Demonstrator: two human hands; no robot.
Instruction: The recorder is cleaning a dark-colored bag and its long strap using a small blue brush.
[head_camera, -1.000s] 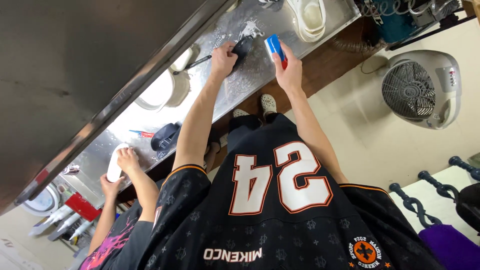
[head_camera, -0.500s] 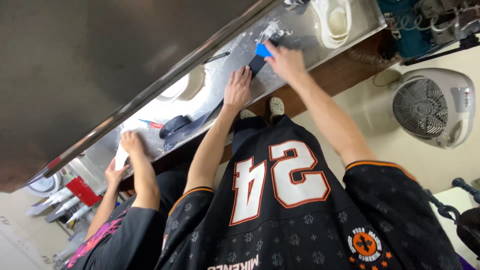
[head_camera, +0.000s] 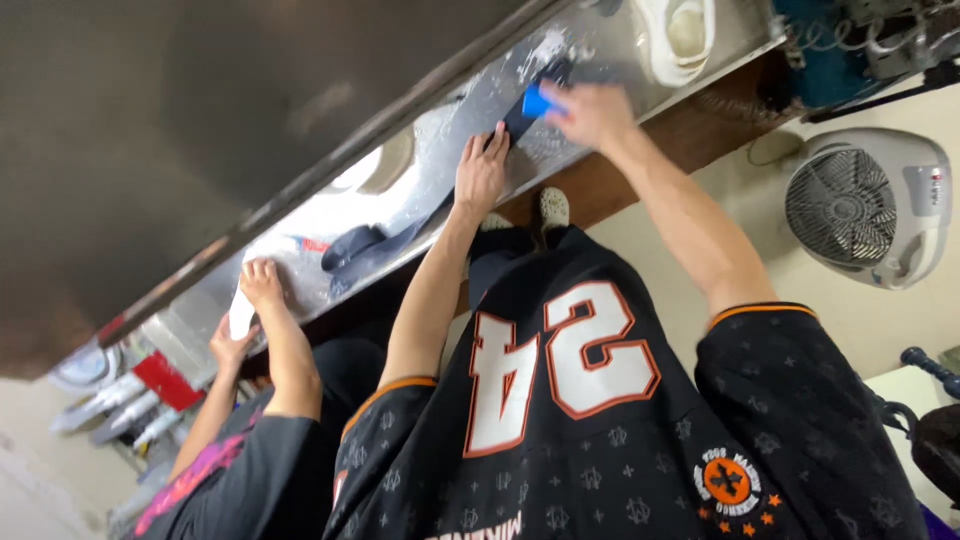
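My right hand (head_camera: 590, 110), blurred by motion, is closed on a small blue object (head_camera: 535, 100) that rests against the wet steel counter (head_camera: 440, 130). My left hand (head_camera: 482, 172) lies flat with fingers spread on the counter, its fingertips on a dark strip (head_camera: 520, 120) that runs up to the blue object. Below both arms I see my black jersey (head_camera: 600, 440) with large white numbers. At the left, another person's hands (head_camera: 250, 310) hold a white object (head_camera: 240, 318) at the same counter.
A dark bundle (head_camera: 360, 250) lies on the counter between me and the other person. A white bowl-shaped container (head_camera: 680, 35) stands at the counter's far end. A white fan heater (head_camera: 865, 205) sits on the floor at right. My shoe (head_camera: 550, 205) shows under the counter edge.
The view has swung and tilted. My left hand has drawn back along the counter, away from the right hand. The right hand has kept hold of the blue object and stayed on the counter.
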